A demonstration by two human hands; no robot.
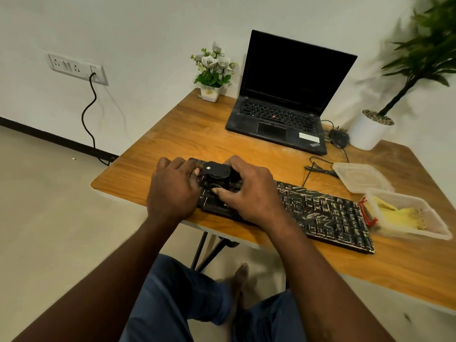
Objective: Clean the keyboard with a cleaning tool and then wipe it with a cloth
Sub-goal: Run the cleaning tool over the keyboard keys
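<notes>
On the table (187,134), a tub (441,230) seemingly holds yellow cloth (399,215).

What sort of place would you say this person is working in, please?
Probably a small office or home workspace: a wooden desk holds an open laptop, a dusty keyboard and a small flower pot.

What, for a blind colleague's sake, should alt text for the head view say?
A right hand grips a small black cleaning tool on the left end of a dusty black keyboard; the left hand rests beside it. On the wooden table are also an open laptop and a tub holding a yellow cloth.
</notes>
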